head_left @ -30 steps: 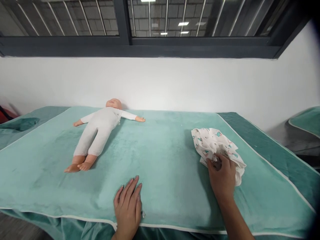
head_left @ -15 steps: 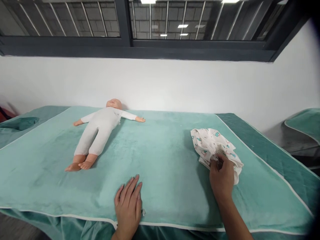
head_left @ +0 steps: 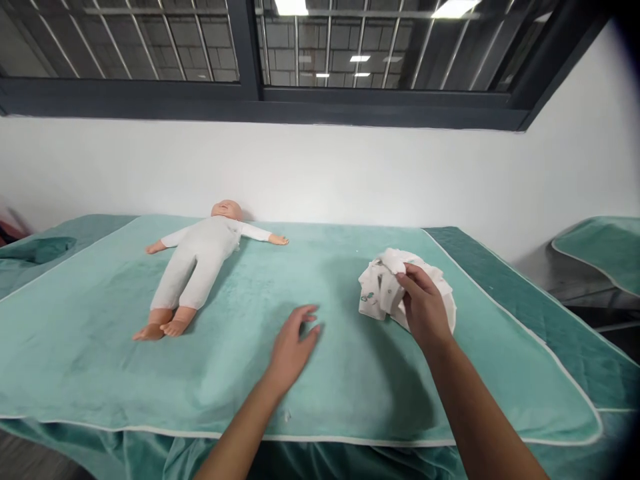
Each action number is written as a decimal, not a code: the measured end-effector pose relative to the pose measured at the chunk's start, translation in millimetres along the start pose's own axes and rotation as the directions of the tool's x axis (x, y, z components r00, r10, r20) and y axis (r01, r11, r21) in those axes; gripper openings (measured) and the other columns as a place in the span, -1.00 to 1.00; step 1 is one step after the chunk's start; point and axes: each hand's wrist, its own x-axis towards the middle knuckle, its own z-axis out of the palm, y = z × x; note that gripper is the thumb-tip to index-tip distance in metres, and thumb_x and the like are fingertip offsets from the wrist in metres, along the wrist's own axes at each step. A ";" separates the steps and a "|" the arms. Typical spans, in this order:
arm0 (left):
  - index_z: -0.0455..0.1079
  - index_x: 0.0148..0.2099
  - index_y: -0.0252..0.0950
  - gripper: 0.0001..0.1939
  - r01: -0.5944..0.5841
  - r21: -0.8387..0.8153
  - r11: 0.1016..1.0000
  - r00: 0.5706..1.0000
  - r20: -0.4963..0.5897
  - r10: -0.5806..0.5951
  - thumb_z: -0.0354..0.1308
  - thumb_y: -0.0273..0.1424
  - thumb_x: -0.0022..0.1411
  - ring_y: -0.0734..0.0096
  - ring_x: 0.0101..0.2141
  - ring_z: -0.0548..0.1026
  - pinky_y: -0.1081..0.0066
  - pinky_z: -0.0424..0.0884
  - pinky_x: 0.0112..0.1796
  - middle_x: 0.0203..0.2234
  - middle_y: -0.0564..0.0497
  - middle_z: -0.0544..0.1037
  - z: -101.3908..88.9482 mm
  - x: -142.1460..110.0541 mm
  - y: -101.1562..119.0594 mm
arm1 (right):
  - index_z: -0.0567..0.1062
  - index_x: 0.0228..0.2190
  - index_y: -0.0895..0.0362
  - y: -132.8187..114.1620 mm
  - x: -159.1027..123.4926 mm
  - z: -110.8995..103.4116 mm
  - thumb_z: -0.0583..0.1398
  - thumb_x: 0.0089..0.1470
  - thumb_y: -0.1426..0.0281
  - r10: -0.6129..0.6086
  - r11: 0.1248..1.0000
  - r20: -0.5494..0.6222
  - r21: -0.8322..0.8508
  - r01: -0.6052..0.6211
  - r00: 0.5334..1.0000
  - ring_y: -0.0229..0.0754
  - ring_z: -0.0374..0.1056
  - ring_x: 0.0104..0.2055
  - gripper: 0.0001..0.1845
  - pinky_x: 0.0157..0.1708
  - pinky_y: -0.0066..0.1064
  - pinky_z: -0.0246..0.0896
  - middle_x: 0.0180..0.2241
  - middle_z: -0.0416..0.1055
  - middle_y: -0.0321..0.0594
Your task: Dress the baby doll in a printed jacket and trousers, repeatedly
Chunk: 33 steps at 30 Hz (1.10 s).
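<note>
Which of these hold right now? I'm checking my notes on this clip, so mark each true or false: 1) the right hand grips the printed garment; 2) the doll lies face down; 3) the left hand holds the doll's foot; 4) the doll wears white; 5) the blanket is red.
1) True: the right hand grips the printed garment, bunched up on the blanket.
2) False: the doll lies on its back, arms spread.
3) False: the left hand is open over the blanket, apart from the doll.
4) True: it wears a white suit.
5) False: the blanket is teal green.
</note>
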 end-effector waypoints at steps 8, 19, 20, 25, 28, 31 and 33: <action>0.41 0.15 -0.20 -0.45 -0.061 -0.491 0.869 0.998 -0.003 0.069 0.34 -0.30 0.09 0.08 0.14 0.40 0.11 0.19 0.24 0.14 -0.11 0.46 17.1 37.5 11.8 | 0.51 -0.07 0.00 -15.5 -52.0 58.9 0.14 0.24 0.35 -0.111 0.971 0.741 -0.060 0.230 0.662 -0.11 0.29 0.12 -0.75 0.17 -0.19 0.16 0.03 0.42 -0.20; 0.52 0.00 -0.28 -0.65 0.053 -0.948 0.314 0.968 -0.028 -0.249 0.29 -0.30 0.16 0.11 0.08 0.47 0.20 0.37 0.09 0.03 -0.10 0.56 11.1 36.6 5.9 | 0.23 0.21 0.06 38.5 -40.8 33.5 0.16 0.14 0.45 -0.379 0.383 0.449 -0.719 0.579 0.809 0.07 0.04 0.32 -0.40 0.27 0.07 -0.03 0.25 0.22 -0.08; 0.52 0.00 -0.29 -0.65 0.063 -0.960 0.274 0.965 -0.011 -0.262 0.28 -0.29 0.18 0.12 0.08 0.47 0.21 0.36 0.11 0.01 -0.09 0.57 9.1 36.5 4.9 | 0.25 0.20 0.07 41.5 -38.1 28.9 0.18 0.12 0.44 -0.372 0.327 0.446 -0.758 0.564 0.814 0.08 0.05 0.31 -0.40 0.27 0.08 -0.06 0.25 0.23 -0.07; 0.50 0.05 -0.28 -0.59 0.076 -0.978 0.193 0.950 0.013 -0.313 0.20 -0.18 0.23 0.12 0.13 0.44 0.20 0.31 0.19 -0.01 -0.09 0.59 -0.8 34.8 1.7 | 0.44 0.02 0.03 36.5 -30.6 11.4 0.09 0.02 0.60 -0.316 0.258 0.482 -0.785 0.563 0.817 0.02 0.23 0.17 -0.47 0.24 -0.01 -0.04 0.12 0.40 -0.19; 0.45 0.11 -0.21 -0.57 0.030 -0.960 0.278 0.960 -0.050 -0.275 0.13 -0.13 0.27 0.09 0.18 0.39 0.12 0.32 0.19 0.06 -0.07 0.55 -7.0 36.2 6.2 | 0.48 -0.03 0.04 13.5 -25.6 7.8 0.04 0.03 0.60 -0.295 0.377 0.509 -0.716 0.588 0.809 -0.02 0.32 0.06 -0.50 0.09 -0.13 0.13 0.01 0.47 -0.19; 0.41 0.14 -0.15 -0.57 -0.043 -0.920 0.389 0.972 -0.128 -0.195 0.04 -0.10 0.32 0.09 0.20 0.37 0.07 0.35 0.17 0.13 -0.04 0.49 -18.5 43.0 21.3 | 0.52 -0.10 0.05 -19.0 -16.2 9.8 0.05 0.14 0.48 -0.325 0.523 0.415 -0.670 0.527 0.850 -0.04 0.37 -0.04 -0.65 -0.07 -0.24 0.22 -0.09 0.51 -0.17; 0.39 0.15 -0.15 -0.53 -0.111 -0.890 0.443 0.971 -0.191 -0.141 -0.03 -0.05 0.34 0.09 0.21 0.36 0.05 0.35 0.16 0.16 -0.05 0.46 -31.0 51.0 37.3 | 0.54 -0.16 0.05 -37.2 -9.6 13.5 0.04 0.21 0.38 -0.365 0.588 0.324 -0.647 0.486 0.873 -0.06 0.38 -0.10 -0.71 -0.10 -0.27 0.22 -0.15 0.52 -0.18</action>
